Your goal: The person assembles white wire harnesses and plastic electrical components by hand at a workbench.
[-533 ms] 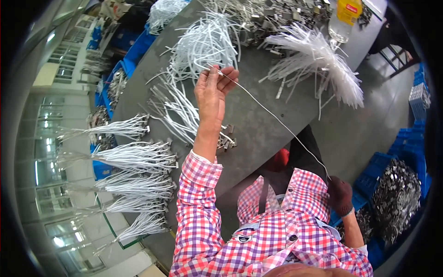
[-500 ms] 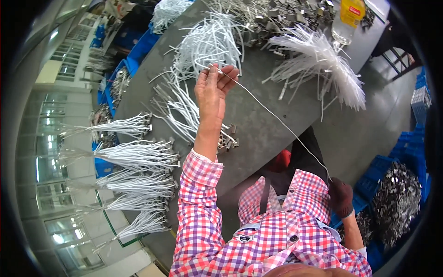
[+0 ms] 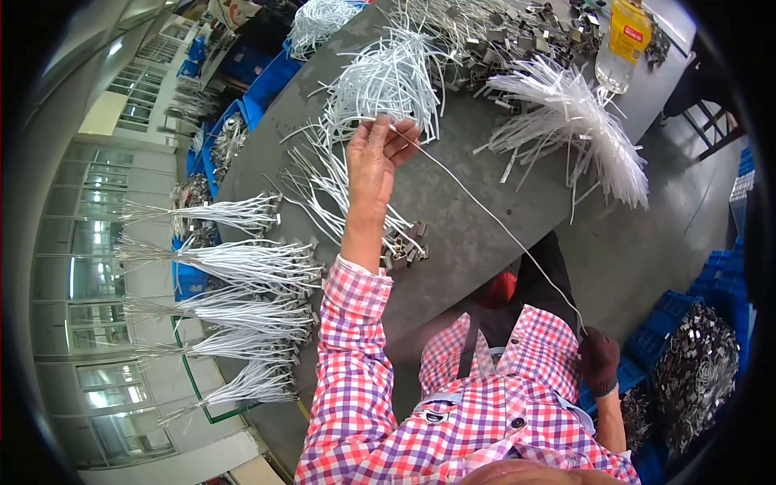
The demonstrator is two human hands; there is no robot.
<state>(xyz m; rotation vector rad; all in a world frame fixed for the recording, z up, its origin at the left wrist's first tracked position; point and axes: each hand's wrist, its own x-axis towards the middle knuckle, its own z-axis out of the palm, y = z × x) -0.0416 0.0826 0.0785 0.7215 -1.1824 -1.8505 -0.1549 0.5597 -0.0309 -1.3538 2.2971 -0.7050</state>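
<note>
Both grips pinch thin white cord [image 3: 493, 218] | left hand [image 3: 378, 158] raised | right hand [image 3: 599, 361] gloved, low

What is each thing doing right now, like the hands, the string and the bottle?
left hand: raised, pinching one end of the white cord
right hand: gloved, shut on the cord's other end
white cord: stretched straight between both hands
bottle: upright on the table
cord bundles: lying along the table edge

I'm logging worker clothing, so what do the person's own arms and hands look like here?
Both arms wear a long-sleeved checked shirt in red, white and purple, cuffed at the wrist. The left hand is bare. The right hand wears a dark glove.
</note>
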